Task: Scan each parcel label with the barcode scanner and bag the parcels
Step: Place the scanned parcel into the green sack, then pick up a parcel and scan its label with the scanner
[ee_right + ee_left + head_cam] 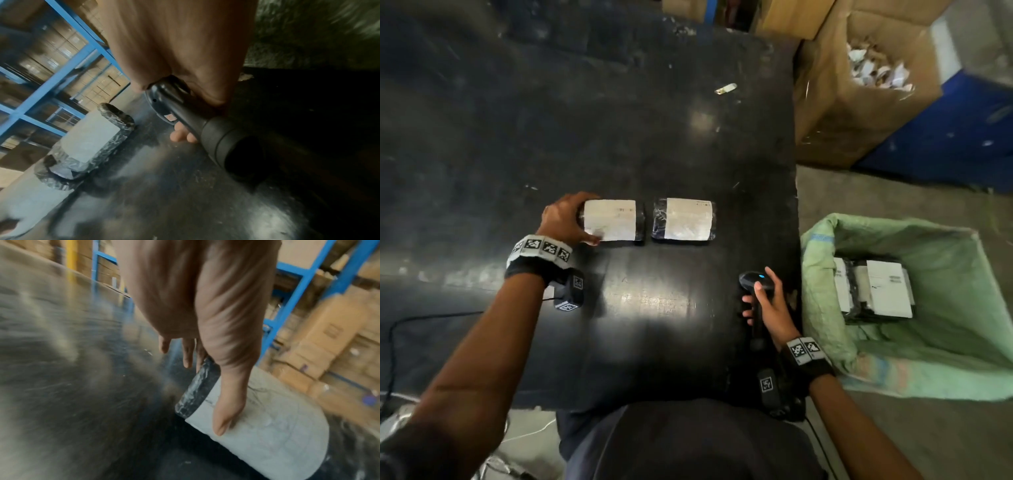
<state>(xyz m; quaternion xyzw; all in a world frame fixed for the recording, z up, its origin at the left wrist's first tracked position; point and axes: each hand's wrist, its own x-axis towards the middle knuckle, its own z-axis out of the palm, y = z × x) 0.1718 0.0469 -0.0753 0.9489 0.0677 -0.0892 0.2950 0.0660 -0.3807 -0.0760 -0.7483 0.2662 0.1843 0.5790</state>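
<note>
Two black-wrapped parcels with white labels lie side by side on the black table (619,120). My left hand (566,219) grips the left end of the left parcel (613,221); in the left wrist view the thumb (222,421) presses on its label (277,426) and the fingers curl over the far edge. The right parcel (685,219) lies untouched, also in the right wrist view (92,138). Near the table's right edge my right hand (767,305) holds the black barcode scanner (756,282) by its handle (185,110). A green bag (928,246) on the floor holds several labelled parcels (876,291).
An open cardboard box (835,102) with paper scraps stands beyond the table's right edge, beside a blue container (962,137). A small scrap (726,89) lies on the far table. A cable (400,329) runs at the left. Blue racking (61,78) with cartons stands behind.
</note>
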